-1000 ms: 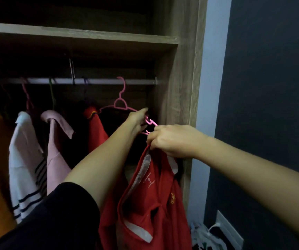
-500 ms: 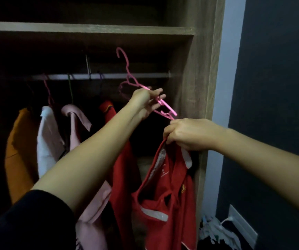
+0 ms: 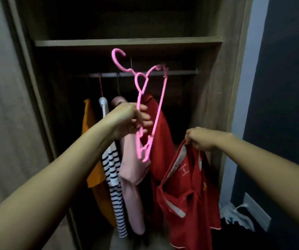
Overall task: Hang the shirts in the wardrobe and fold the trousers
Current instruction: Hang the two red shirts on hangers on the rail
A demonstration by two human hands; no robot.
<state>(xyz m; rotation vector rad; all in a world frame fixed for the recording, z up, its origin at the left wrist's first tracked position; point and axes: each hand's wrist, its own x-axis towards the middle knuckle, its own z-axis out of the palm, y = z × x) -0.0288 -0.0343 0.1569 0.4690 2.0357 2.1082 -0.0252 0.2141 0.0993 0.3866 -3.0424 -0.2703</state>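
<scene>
The fingers of our right hand (image 3: 202, 139) pinch one soft red shirt (image 3: 186, 195), which droops below them; our left hand (image 3: 128, 121) curls round one thin pink plastic hanger (image 3: 160, 107), hook above the fingers; beyond, four garments (image 3: 130, 177) hang on one metal rail (image 3: 181, 72).

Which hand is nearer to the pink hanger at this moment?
Left. The left hand holds the pink hanger, which is turned on end with its hook up. The right hand is apart from it, lower and to its right, pinching the unhung red shirt.
</scene>
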